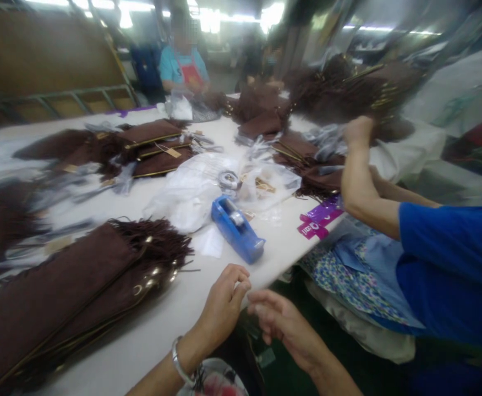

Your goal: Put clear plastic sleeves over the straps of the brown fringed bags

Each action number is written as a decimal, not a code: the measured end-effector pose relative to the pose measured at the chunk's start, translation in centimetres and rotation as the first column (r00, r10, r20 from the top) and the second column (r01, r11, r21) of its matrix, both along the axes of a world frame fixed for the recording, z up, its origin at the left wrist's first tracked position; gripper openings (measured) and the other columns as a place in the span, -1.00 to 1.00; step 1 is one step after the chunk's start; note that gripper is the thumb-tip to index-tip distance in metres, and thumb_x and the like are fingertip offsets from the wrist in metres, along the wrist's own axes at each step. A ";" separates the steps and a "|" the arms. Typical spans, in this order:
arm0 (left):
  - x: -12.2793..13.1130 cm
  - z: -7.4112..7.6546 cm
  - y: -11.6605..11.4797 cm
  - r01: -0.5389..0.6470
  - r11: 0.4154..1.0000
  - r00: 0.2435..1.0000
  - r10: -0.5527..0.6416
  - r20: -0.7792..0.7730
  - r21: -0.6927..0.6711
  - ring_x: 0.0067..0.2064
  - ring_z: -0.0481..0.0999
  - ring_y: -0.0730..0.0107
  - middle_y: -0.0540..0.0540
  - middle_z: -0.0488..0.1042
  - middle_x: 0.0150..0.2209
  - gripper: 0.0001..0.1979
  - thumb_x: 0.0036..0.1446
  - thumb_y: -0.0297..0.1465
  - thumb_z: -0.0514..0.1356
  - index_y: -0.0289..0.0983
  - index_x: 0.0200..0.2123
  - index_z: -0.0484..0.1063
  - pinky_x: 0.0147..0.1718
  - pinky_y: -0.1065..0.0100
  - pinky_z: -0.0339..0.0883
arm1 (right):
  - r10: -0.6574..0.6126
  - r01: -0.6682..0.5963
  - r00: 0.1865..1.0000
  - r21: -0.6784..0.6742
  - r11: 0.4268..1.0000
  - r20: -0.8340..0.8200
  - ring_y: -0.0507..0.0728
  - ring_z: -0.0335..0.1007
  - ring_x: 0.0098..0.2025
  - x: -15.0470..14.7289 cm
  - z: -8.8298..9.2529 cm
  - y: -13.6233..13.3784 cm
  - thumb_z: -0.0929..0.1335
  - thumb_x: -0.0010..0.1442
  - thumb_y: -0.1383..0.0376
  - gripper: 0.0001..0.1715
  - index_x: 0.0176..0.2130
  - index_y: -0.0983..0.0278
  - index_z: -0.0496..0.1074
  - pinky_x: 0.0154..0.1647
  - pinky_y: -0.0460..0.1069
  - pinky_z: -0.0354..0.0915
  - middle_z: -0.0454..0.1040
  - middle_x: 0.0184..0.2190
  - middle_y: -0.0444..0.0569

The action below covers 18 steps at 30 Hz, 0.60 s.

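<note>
My left hand (224, 302), with a silver bangle at the wrist, is at the table's near edge. Its fingers are curled towards the thumb, and whatever they may hold cannot be made out. Close beside it, just off the edge, my right hand (284, 324) is open, its fingers loosely bent and apart. Just beyond them stands a blue tape dispenser (236, 228) with a roll of tape in it. To the left lies a stack of dark brown fringed bags (63, 286) with gold zips and metal rings.
More brown bags (154, 132) with tags lie across the white table (142, 206). Clear plastic bags (195, 176) and a tape roll (228, 179) sit mid-table. At right, a co-worker in a blue shirt (443, 247) reaches over purple printed plastic (321, 214). Another person (185, 69) stands opposite.
</note>
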State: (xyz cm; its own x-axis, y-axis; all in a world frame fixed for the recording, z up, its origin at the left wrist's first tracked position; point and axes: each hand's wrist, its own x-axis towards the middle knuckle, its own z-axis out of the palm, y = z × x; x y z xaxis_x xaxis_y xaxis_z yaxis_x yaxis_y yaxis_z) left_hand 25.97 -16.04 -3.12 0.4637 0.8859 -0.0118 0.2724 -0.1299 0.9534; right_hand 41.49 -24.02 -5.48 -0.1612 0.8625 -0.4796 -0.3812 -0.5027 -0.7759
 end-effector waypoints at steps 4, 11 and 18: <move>0.1 0.0 0.0 -0.003 1.000 1.000 0.003 -0.008 -0.002 -0.11 0.36 0.33 -0.04 0.37 -0.19 -0.81 0.27 -0.45 0.01 -0.23 -0.41 0.30 -0.09 0.33 0.19 | -0.042 0.043 0.995 0.011 0.999 -0.087 -0.07 0.20 -0.48 -0.5 0.4 -0.2 0.42 0.14 0.14 -0.54 -0.01 0.29 0.36 -0.53 -0.14 0.29 0.45 -0.16 0.02; 0.5 0.1 0.2 0.007 1.000 1.000 -0.007 0.016 0.005 -0.09 0.36 0.34 -0.04 0.37 -0.17 -0.82 0.27 -0.46 0.03 -0.23 -0.39 0.33 -0.07 0.34 0.19 | -0.229 0.211 0.955 0.112 0.971 0.186 -0.07 0.15 -0.58 -1.8 -0.2 0.5 0.44 0.09 0.11 -0.68 -0.30 0.32 0.41 -0.58 -0.14 0.21 0.34 -0.51 -0.19; 1.1 0.9 2.5 0.098 0.991 0.988 -0.108 0.109 0.089 -0.06 0.35 0.32 -0.07 0.33 -0.15 -0.87 0.27 -0.45 0.09 -0.24 -0.34 0.39 -0.04 0.32 0.19 | -0.274 0.092 0.792 0.337 0.937 0.545 0.01 0.26 -0.50 0.0 0.4 2.1 0.33 0.23 0.10 -0.73 -0.31 0.27 0.42 -0.49 -0.11 0.22 0.36 -0.52 -0.16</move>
State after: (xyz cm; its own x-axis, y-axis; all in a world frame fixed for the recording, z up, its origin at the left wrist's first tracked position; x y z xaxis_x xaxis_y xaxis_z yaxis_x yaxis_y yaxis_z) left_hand 27.05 -13.50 -2.22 0.5465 0.8291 0.1180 0.1445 -0.2322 0.9619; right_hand 41.49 -21.90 -5.08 0.2414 0.9563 -0.1650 0.1195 -0.1980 -0.9729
